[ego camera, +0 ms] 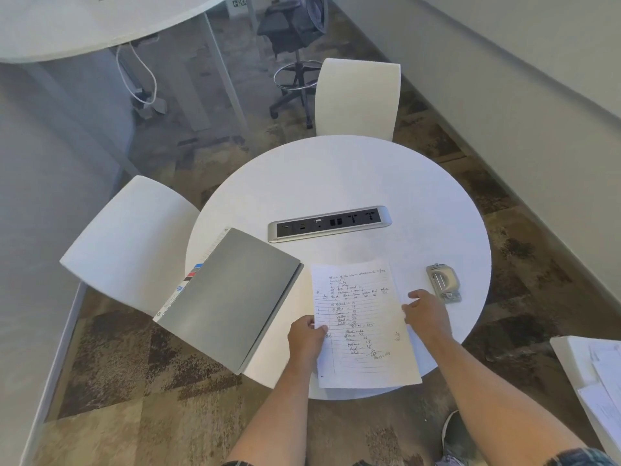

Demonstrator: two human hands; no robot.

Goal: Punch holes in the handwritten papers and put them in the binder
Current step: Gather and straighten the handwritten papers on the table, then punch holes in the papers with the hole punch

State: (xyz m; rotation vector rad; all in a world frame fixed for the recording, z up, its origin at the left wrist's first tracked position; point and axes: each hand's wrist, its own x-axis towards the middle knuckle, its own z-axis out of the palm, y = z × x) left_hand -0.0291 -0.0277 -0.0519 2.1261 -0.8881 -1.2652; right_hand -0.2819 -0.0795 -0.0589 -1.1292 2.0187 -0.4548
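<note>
- Round white table in centre of view; two white chairs drawn up to it, one at the far edge, one at the left.
- Handwritten papers: lined sheets, ink writing face up, lying on the near part of the table; the near edge overhangs the table rim slightly.
- Left hand grips the left margin of the papers, thumb on top of the sheet, remaining fingers hidden underneath or beside the edge.
- Right hand rests on the right edge of the papers, fingers curled loosely and pointing left onto the sheet; whether it pinches the paper or only presses on it cannot be told.
- Binder: grey cover, closed, lying flat just left of the papers, near corner hanging off the table edge. Coloured index tabs show along its left side.
- Hole punch: small metal unit, standing on the table just right of the right hand, apart from the papers.
- Recessed power and data strip sits in the table middle, beyond binder and papers.
- Further loose papers lie on a white surface at the right edge of view.
</note>
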